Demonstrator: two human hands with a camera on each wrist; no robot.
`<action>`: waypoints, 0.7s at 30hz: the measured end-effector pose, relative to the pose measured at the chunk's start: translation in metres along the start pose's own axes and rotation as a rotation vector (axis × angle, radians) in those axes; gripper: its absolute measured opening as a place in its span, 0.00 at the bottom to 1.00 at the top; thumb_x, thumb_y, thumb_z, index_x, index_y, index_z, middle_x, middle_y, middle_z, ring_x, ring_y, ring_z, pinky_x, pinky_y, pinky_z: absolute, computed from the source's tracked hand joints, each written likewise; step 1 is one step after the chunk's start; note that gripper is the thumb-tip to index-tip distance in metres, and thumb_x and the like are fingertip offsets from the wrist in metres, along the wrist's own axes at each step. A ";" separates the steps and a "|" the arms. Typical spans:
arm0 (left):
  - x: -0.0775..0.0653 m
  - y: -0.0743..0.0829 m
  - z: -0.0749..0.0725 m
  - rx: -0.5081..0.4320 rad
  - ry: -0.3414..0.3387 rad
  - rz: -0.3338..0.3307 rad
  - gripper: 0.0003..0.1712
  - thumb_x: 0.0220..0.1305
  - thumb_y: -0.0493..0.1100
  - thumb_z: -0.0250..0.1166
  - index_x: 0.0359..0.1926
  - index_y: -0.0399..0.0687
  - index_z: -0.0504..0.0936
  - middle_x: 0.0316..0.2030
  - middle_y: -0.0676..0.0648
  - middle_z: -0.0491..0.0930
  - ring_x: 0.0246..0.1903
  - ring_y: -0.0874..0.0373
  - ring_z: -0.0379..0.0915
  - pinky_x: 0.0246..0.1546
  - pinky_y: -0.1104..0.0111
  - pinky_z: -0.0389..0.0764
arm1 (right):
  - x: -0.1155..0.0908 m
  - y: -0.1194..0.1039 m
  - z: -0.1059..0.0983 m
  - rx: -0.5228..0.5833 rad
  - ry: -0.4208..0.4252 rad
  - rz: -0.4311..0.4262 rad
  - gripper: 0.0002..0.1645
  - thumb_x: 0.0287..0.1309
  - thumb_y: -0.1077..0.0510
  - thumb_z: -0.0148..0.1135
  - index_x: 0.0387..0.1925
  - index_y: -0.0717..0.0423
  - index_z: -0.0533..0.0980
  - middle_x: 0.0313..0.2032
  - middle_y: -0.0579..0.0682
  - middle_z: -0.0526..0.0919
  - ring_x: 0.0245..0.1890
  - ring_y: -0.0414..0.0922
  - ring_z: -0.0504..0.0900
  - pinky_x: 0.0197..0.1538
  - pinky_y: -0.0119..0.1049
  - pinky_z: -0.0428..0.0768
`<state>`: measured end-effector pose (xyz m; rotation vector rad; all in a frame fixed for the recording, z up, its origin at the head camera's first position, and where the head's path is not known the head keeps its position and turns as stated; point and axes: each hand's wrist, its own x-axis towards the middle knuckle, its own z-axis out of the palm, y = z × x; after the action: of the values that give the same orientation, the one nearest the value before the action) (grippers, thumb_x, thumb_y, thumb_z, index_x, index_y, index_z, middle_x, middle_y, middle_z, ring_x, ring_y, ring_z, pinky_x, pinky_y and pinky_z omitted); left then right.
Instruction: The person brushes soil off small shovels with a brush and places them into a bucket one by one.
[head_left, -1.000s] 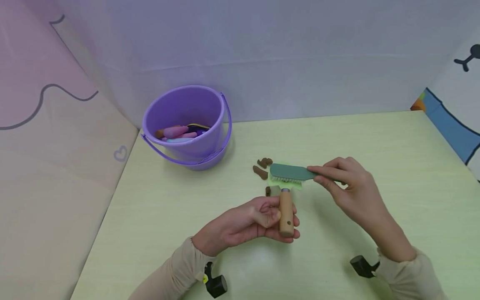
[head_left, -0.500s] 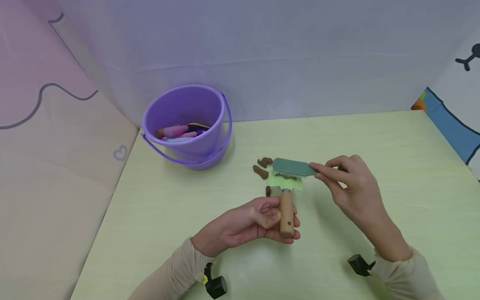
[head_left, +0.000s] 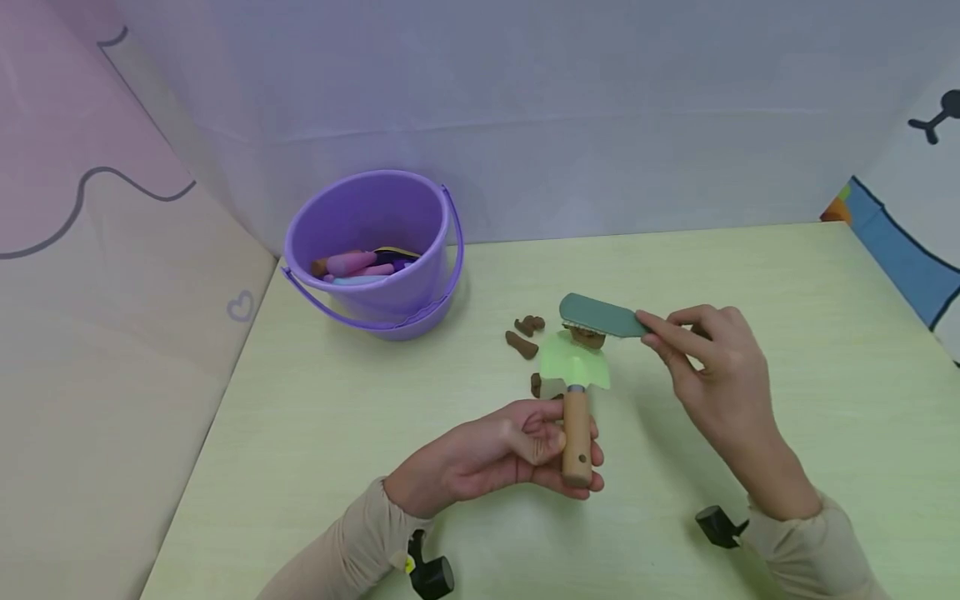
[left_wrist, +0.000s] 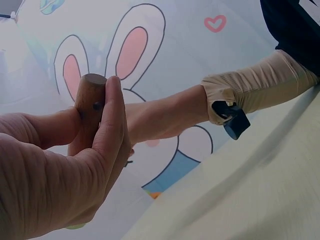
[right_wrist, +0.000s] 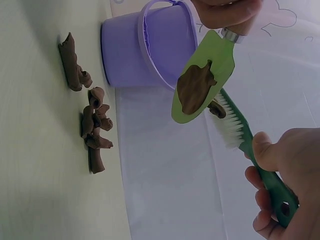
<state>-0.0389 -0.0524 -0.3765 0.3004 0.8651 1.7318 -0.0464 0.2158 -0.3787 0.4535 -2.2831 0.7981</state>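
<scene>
My left hand [head_left: 510, 446] grips the wooden handle of a small green trowel [head_left: 576, 362], thumb on one side and fingers behind. The blade points away from me above the table. My right hand [head_left: 720, 375] holds a green brush [head_left: 600, 315] by its handle, white bristles down at the blade's tip. A brown clay-like lump [head_left: 587, 337] sits under the bristles. In the right wrist view a flat brown patch [right_wrist: 196, 87] clings to the blade's underside, and a small curled brown piece [right_wrist: 217, 109] is by the bristles. The left wrist view has only the trowel's handle [left_wrist: 91, 110] clearly showing.
Several brown rolled pieces [head_left: 521, 344] lie on the pale table [head_left: 750, 283], left of and under the trowel. A purple bucket [head_left: 367, 217] with several pink, blue and dark things inside stands at the back left. A cloth wall [head_left: 600, 125] rises behind the table.
The brush has moved up, away and to the right, uncovering more of the trowel blade and the brown lump beneath the bristles. My left hand and the trowel have shifted slightly towards me.
</scene>
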 end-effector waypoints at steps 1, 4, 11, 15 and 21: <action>0.000 0.000 0.000 0.000 -0.001 -0.001 0.35 0.56 0.53 0.74 0.59 0.44 0.71 0.50 0.48 0.82 0.50 0.54 0.87 0.66 0.54 0.80 | 0.000 -0.001 0.000 0.009 0.008 0.013 0.16 0.66 0.51 0.68 0.47 0.57 0.89 0.35 0.57 0.84 0.34 0.51 0.68 0.42 0.25 0.58; 0.000 0.001 0.001 0.005 0.003 0.003 0.35 0.58 0.53 0.73 0.60 0.43 0.71 0.50 0.47 0.82 0.49 0.53 0.87 0.66 0.53 0.79 | 0.001 -0.003 -0.003 0.045 0.005 0.044 0.17 0.54 0.68 0.76 0.47 0.55 0.89 0.36 0.55 0.85 0.36 0.43 0.69 0.41 0.23 0.59; -0.001 0.001 0.001 0.011 0.008 0.014 0.35 0.58 0.53 0.73 0.60 0.42 0.71 0.50 0.47 0.82 0.49 0.53 0.87 0.66 0.51 0.79 | 0.001 -0.009 -0.009 0.155 -0.135 0.119 0.24 0.51 0.74 0.75 0.49 0.51 0.89 0.37 0.45 0.85 0.36 0.32 0.68 0.36 0.22 0.65; -0.001 0.001 0.002 0.020 -0.005 0.019 0.35 0.57 0.55 0.74 0.58 0.44 0.71 0.49 0.48 0.83 0.49 0.53 0.87 0.65 0.53 0.81 | 0.001 -0.009 -0.009 0.125 -0.174 0.129 0.22 0.53 0.72 0.75 0.48 0.52 0.90 0.37 0.44 0.84 0.35 0.32 0.66 0.35 0.24 0.64; -0.001 -0.001 0.003 0.034 -0.034 0.035 0.35 0.58 0.55 0.73 0.58 0.43 0.71 0.48 0.47 0.83 0.48 0.53 0.87 0.63 0.52 0.82 | 0.001 -0.005 -0.007 0.038 -0.153 0.068 0.21 0.49 0.71 0.78 0.47 0.54 0.90 0.35 0.48 0.85 0.35 0.36 0.65 0.35 0.22 0.61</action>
<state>-0.0361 -0.0522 -0.3747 0.3689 0.8703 1.7413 -0.0414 0.2159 -0.3717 0.4714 -2.4396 0.8679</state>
